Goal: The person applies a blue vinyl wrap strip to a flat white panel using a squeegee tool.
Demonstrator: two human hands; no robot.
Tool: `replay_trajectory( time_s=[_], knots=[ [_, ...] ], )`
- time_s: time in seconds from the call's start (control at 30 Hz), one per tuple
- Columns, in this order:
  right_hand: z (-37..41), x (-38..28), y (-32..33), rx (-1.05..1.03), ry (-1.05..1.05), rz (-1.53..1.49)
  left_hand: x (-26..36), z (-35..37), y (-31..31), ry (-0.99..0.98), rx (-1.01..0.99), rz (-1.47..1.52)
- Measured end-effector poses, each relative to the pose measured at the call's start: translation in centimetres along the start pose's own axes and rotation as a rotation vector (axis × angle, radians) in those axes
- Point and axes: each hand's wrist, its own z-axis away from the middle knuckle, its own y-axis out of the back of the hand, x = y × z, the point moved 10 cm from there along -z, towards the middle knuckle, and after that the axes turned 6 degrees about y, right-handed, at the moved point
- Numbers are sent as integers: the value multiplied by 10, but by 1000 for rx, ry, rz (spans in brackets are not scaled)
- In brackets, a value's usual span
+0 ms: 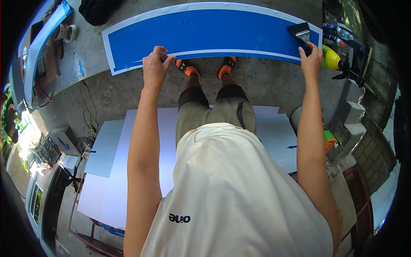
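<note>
A long, curved blue panel [205, 32] with a white border lies across the view in front of me. At its near edge, left of centre, is my left hand [155, 68]. Its fingers are curled, and thumb and forefinger come close together at the border; I cannot tell what is between them. Along the near left edge runs a thin blue and white strip [127, 66]. My right hand [312, 62] is closed around the handle of a scraper [303, 34] with a wide black blade and metal neck. The blade overlaps the panel's right end.
Tape rolls [69, 33] and a blue-edged strip [38, 49] lie at the left. Spray cans [333, 30] and a yellow sprayer bottle [331, 58] stand beyond the panel's right end. Pale sheets [115, 145] are behind my legs. A cable [87, 107] trails on the concrete floor.
</note>
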Motion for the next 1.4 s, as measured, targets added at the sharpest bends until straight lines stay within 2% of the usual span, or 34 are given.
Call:
replay_trajectory(
  time_s=[0.1,0.2,0.27,0.37,0.5,0.57,0.7,0.83,1.0,1.4],
  knots=[
    [-21,31,-5,-51,-24,97,2,0,2,14,11,-7],
    [-32,51,-22,-176,-18,-8,2,1,4,32,22,2],
    [-31,65,-40,-309,-113,-153,0,0,2,39,22,-6],
    [-32,60,-44,-310,-12,-137,-2,1,2,58,24,-8],
    [-35,72,-51,-341,-18,-251,-2,2,2,67,35,6],
    [-42,74,-41,-284,40,-228,-3,2,2,74,26,18],
    [-32,26,20,-226,208,-247,-5,2,2,61,33,31],
    [-6,-11,48,-377,242,-170,-6,2,0,69,35,29],
    [20,-42,54,-469,355,37,-6,1,-1,72,11,37],
    [43,-124,21,-490,479,32,-6,1,-1,100,10,21]
  ],
)
